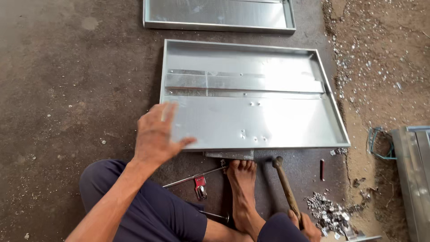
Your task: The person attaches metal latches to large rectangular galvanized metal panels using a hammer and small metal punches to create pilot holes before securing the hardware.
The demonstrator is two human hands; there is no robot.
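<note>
Rough concrete floor | left hand [155, 134] spread on shiny steel tray [251, 121] | right hand [308, 226] grip clenching wooden-handled hammer [285, 186]

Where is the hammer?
In the head view, the hammer is low on the right, held by the right hand, between the bare foot and metal scraps.

We list a shallow rectangular galvanised sheet-metal tray [268, 121], lying flat and open side up, a riveted flat strip across its upper half. Just below the tray's near rim we list a wooden-handled hammer [285, 188], head towards the tray.
</note>
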